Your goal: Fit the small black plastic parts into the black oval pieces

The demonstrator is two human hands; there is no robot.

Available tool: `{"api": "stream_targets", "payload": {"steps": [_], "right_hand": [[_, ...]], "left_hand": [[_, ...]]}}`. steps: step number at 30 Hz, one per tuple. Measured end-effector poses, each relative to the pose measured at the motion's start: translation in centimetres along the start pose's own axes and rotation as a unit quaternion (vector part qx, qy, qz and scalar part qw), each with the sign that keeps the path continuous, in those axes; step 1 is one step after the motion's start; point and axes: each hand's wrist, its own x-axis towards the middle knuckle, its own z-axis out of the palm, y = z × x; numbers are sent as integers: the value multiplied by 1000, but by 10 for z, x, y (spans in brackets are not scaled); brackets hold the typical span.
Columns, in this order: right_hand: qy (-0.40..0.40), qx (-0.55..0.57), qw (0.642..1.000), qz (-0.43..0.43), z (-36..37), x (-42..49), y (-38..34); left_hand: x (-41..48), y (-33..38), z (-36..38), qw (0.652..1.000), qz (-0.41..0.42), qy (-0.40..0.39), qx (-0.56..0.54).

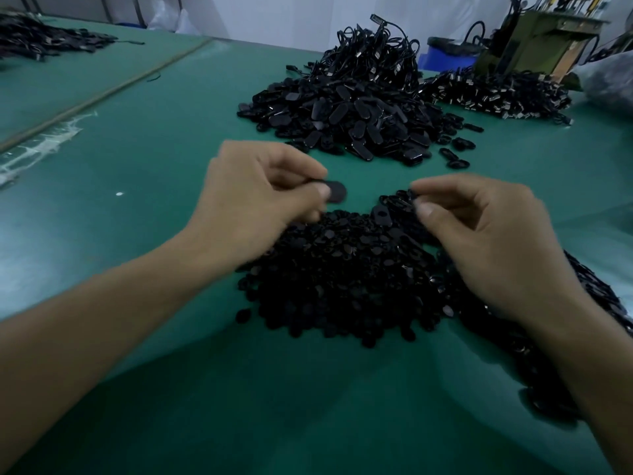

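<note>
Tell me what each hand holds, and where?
Left hand pinches black oval piece by its end; right hand pinches small black part, hold hidden.

Left hand at frame centre pinching an oval piece, right hand pinching a small part, both above the near pile, larger pile upper centre, green table

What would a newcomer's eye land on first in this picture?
At centre, the left hand pinches a black oval piece and the right hand pinches a small black part. Beneath them a heap of small black parts lies on the green table, with another pile of oval pieces behind.
</note>
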Motion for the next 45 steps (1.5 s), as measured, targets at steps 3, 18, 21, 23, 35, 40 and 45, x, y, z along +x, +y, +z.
{"api": "stream_targets", "payload": {"steps": [3,18,21,23,35,40,45], "right_hand": [[-11,-240,970,23,-11,3,21],[-26,-222,971,87,-18,6,30],[-23,-229,970,82,-21,6,28],[-39,-257,962,82,-22,7,30],[22,-244,969,26,-25,2,21],[95,-67,992,-40,-9,-2,0],[6,307,949,72,11,-5,-10]], "left_hand": [[17,-19,-19,996,-30,81,23],[22,-49,-43,953,-10,99,287],[22,-50,-43,946,-11,98,308],[22,-52,-43,943,-7,102,318],[14,-37,-29,961,49,91,257],[4,-14,-8,981,84,33,173],[-8,4,9,994,32,-99,47]]}}
